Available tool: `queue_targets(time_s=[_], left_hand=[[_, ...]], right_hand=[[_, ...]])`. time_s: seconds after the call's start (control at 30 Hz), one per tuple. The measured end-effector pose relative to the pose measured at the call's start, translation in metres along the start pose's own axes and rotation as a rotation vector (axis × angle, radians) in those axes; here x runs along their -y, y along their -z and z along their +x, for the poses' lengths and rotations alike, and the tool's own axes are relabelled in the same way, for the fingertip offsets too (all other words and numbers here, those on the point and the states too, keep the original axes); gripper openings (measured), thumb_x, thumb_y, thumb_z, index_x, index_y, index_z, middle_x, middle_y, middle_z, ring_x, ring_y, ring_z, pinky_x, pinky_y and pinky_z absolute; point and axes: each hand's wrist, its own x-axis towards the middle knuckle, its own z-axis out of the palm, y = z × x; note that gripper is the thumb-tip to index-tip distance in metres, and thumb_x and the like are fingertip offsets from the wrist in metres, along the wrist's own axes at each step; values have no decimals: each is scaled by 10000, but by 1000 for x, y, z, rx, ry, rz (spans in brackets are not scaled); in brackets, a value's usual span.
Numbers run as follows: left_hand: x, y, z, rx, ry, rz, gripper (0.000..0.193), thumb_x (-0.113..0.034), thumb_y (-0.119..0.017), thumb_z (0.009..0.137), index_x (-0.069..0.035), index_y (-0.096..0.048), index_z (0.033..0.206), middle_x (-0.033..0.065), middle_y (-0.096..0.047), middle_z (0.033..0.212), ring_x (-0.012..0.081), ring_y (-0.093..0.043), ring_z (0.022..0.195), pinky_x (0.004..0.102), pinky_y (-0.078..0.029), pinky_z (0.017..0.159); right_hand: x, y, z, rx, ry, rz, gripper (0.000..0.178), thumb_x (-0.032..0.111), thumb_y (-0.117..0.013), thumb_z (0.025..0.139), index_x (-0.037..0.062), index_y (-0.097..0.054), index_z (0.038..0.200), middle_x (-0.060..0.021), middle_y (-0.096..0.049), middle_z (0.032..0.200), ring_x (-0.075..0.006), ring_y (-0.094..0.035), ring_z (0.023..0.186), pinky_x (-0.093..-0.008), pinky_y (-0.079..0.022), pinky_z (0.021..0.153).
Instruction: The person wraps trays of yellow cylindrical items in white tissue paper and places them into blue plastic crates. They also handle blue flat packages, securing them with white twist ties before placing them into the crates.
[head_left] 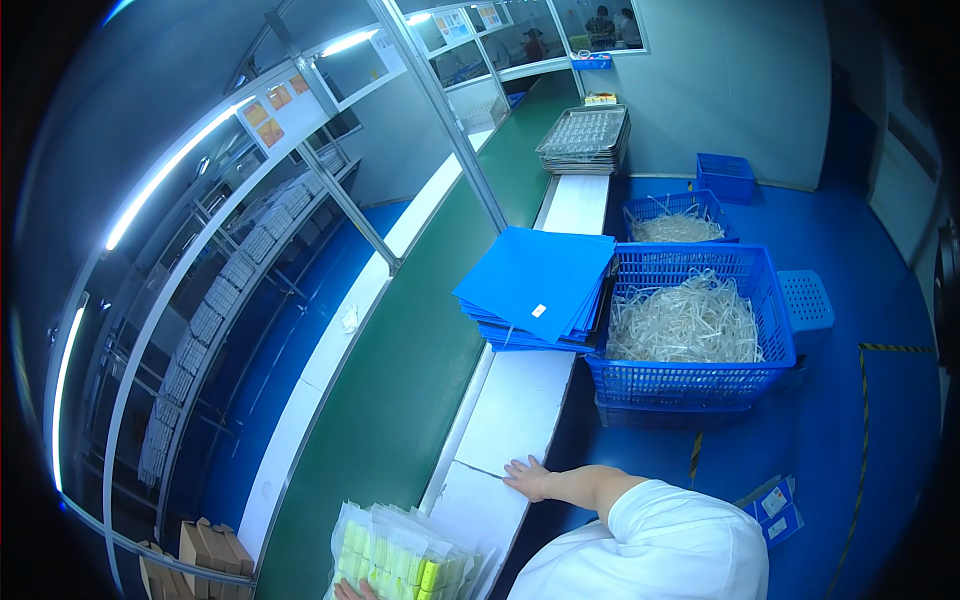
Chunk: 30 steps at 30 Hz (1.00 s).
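My right hand (525,479) lies palm down on the white table strip (518,405) along the belt, fingers spread, holding nothing. At the lower edge, the fingers of my left hand (355,590) curl against a row of clear plastic bags (400,550) with yellow-green pieces inside. The picture's edge cuts off most of that hand. These bags stand close together, partly over the green conveyor belt (390,400) and partly over the white strip. Farther along the strip sits a stack of blue sheets (540,285), its corners uneven.
Right of the sheets, a blue basket (690,380) holds clear, stringy plastic scraps; another basket (680,215) stands behind it. Stacked trays (585,135) sit at the far end. A metal post (445,115) rises beside the belt. Cardboard boxes (215,550) are at lower left.
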Motion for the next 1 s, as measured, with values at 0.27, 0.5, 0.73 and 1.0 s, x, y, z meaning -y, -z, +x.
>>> queue_targets(time_s=[0.27,0.5,0.73,1.0], left_hand=[[-1,0,0,-15,-21,21,720,-536,-488,996,41,-502,1427,310,-458,1468,457,-409,1371,504,-292,1176],[1,-1,0,-15,-11,8,722,-538,-492,996,40,-502,1428,313,-454,1468,457,-402,1375,497,-293,1175],[0,-1,-1,-18,-18,27,731,-542,-493,995,50,-499,1424,315,-456,1464,458,-405,1370,498,-295,1173],[-2,1,-2,-14,-27,4,745,-554,-478,997,49,-484,1435,316,-455,1465,464,-400,1368,513,-288,1172]], right_hand=[[1,2,-1,6,-3,-2,699,70,-629,844,101,-393,1502,-183,-239,1620,-355,-188,1524,-655,-255,1154],[0,2,-1,1,-2,8,711,65,-633,839,100,-388,1506,-183,-236,1620,-353,-188,1524,-654,-256,1154],[2,6,-3,16,-12,-3,712,69,-632,843,102,-384,1510,-175,-231,1624,-348,-186,1525,-646,-252,1159],[1,3,-3,10,-11,-15,710,77,-633,847,106,-385,1512,-172,-238,1621,-348,-190,1523,-642,-256,1157]])
